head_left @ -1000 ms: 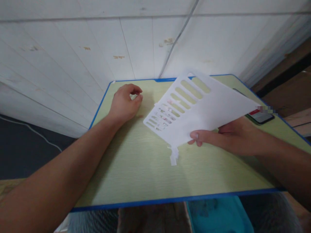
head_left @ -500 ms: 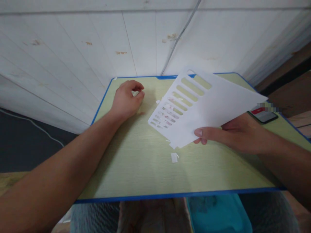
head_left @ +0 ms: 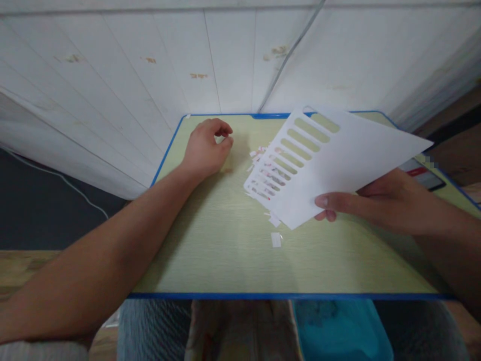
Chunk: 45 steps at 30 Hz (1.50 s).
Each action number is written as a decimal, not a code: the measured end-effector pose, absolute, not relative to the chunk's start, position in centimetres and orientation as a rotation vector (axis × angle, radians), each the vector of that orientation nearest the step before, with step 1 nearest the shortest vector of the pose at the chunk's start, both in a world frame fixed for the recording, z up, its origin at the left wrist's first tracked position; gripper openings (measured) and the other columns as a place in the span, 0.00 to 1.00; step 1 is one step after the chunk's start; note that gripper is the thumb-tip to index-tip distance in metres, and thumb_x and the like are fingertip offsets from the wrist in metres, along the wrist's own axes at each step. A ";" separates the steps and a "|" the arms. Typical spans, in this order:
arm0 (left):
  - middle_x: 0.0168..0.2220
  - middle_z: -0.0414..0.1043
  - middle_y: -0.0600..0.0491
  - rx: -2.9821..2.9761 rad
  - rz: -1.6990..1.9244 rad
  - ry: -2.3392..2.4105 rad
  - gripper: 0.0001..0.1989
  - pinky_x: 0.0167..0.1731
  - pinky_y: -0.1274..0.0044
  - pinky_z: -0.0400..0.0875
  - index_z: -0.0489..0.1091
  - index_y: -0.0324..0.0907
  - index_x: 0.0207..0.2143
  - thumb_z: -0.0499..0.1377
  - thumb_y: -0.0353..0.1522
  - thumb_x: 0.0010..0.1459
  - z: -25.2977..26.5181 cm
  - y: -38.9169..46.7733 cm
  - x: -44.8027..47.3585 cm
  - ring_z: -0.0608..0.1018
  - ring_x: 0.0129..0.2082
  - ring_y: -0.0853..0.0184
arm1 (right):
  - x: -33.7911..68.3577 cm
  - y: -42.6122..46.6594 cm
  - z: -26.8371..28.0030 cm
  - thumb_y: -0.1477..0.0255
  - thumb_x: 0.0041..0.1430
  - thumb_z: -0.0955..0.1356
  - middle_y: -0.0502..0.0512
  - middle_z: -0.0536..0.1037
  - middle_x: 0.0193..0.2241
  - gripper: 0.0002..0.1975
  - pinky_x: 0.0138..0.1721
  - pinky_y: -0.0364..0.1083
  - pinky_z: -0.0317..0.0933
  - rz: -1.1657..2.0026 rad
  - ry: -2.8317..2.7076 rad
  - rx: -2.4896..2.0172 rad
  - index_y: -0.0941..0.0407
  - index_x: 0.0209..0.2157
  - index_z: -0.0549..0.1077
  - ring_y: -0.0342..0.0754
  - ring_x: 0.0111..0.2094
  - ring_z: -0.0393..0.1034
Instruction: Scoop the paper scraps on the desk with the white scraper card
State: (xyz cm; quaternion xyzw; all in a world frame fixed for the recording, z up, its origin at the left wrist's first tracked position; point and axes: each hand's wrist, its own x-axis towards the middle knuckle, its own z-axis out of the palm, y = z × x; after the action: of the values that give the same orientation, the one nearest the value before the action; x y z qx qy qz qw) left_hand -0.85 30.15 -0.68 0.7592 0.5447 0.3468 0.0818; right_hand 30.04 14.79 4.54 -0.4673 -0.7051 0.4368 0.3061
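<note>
Clock = surface seen from the wearer's seat, 12 at the wall.

Sheet (head_left: 356, 155): white, about mid-surface, running out toward 2, held up at a tilt over the surface (head_left: 210, 250). Rounded openings in a row along its 10 o'clock side, getting shorter toward the near end. Can't tell if its 9 o'clock corner touches down.

Right hand (head_left: 379, 203): at 3, forearm in from 4. Fingers grasping the sheet by its near edge, thumb on top, the others underneath, 2 fingertips peeking out below.

Left hand (head_left: 206, 148): at 10, on the surface, forearm in from 8 across the edge. Fingers released, loosely curled, gap between thumb and index. Well apart from the sheet; nearest stuff is the scraps.

Scraps (head_left: 256, 155): small, pale, some with printed colour. Cluster pokes out past the sheet's 10 o'clock edge, more visible through the openings. A few by its near corner. 1 lone scrap (head_left: 276, 239) nearer the wearer at 6, near that corner, apart from the sheet.

Phone (head_left: 430, 179): flat at 2-3, screen up, partly behind the sheet and right hand.

White bit (head_left: 188, 116) on the far corner at 10-11. Cable (head_left: 289, 60) runs up the wall (head_left: 169, 45) from 12. Blue basin (head_left: 341, 331) below the near edge at 5. Brown container (head_left: 244, 331) next to it at 6-7, contents unclear.
</note>
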 end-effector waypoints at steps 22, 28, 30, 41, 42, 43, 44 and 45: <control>0.47 0.82 0.48 2.270 1.149 1.519 0.07 0.62 0.58 0.72 0.77 0.48 0.41 0.61 0.29 0.62 -1.6 30.4 -0.6 0.79 0.52 0.53 | 28.1 6.2 2.4 0.52 0.67 0.78 0.54 0.84 0.24 0.21 0.33 0.51 0.78 0.761 -1.491 -1.523 0.51 0.25 0.83 0.54 0.27 0.80; 0.47 0.82 0.45 2.250 1.188 1.564 0.09 0.62 0.55 0.71 0.76 0.47 0.41 0.61 0.28 0.59 -2.0 30.6 -0.8 0.78 0.53 0.49 | 26.6 2.0 1.0 0.52 0.68 0.77 0.55 0.85 0.25 0.22 0.37 0.51 0.80 0.800 -1.459 -1.570 0.51 0.25 0.81 0.56 0.29 0.83; 0.46 0.82 0.45 2.256 1.181 1.588 0.09 0.61 0.55 0.72 0.76 0.48 0.41 0.62 0.28 0.58 -2.0 30.6 -0.9 0.78 0.53 0.49 | 26.6 1.4 0.9 0.53 0.69 0.77 0.56 0.85 0.25 0.22 0.37 0.51 0.81 0.842 -1.439 -1.549 0.51 0.26 0.82 0.56 0.28 0.83; 0.45 0.80 0.46 2.258 1.178 1.603 0.09 0.61 0.55 0.71 0.75 0.49 0.39 0.61 0.27 0.59 -2.2 30.7 -0.6 0.77 0.52 0.50 | 24.4 0.5 0.9 0.53 0.71 0.75 0.57 0.85 0.25 0.26 0.46 0.54 0.81 0.695 -1.424 -1.575 0.51 0.21 0.79 0.58 0.33 0.85; 0.45 0.80 0.46 2.255 1.171 1.607 0.09 0.61 0.55 0.71 0.75 0.49 0.40 0.61 0.27 0.59 -2.1 30.7 -0.7 0.77 0.52 0.50 | 24.2 0.5 0.9 0.53 0.71 0.75 0.56 0.85 0.25 0.26 0.45 0.53 0.81 0.713 -1.408 -1.580 0.51 0.20 0.78 0.57 0.33 0.85; 0.46 0.80 0.46 2.249 1.164 1.608 0.09 0.61 0.55 0.71 0.75 0.49 0.40 0.61 0.27 0.59 -2.0 30.6 -0.7 0.77 0.53 0.50 | 24.1 0.6 0.9 0.53 0.70 0.75 0.56 0.84 0.25 0.26 0.43 0.53 0.80 0.754 -1.400 -1.578 0.51 0.20 0.78 0.57 0.32 0.84; 0.46 0.80 0.46 2.244 1.157 1.608 0.09 0.61 0.55 0.72 0.76 0.49 0.40 0.61 0.27 0.59 -2.0 30.6 -0.7 0.77 0.53 0.50 | 24.0 0.6 1.0 0.54 0.70 0.76 0.55 0.84 0.24 0.25 0.41 0.52 0.80 0.806 -1.396 -1.569 0.51 0.21 0.79 0.56 0.31 0.83; 0.47 0.81 0.46 2.239 1.151 1.605 0.10 0.61 0.56 0.72 0.76 0.49 0.41 0.62 0.26 0.59 -1.9 30.5 -0.6 0.77 0.54 0.50 | 24.0 0.6 1.1 0.55 0.70 0.76 0.54 0.84 0.24 0.23 0.39 0.51 0.79 0.852 -1.397 -1.555 0.50 0.23 0.80 0.56 0.30 0.83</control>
State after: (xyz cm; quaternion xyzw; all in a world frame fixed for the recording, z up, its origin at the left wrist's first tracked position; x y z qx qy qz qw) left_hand -0.63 30.52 -1.94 0.7477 0.5359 0.3844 0.0777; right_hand 23.96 0.56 1.06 -0.6226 -0.5592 0.3413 0.4280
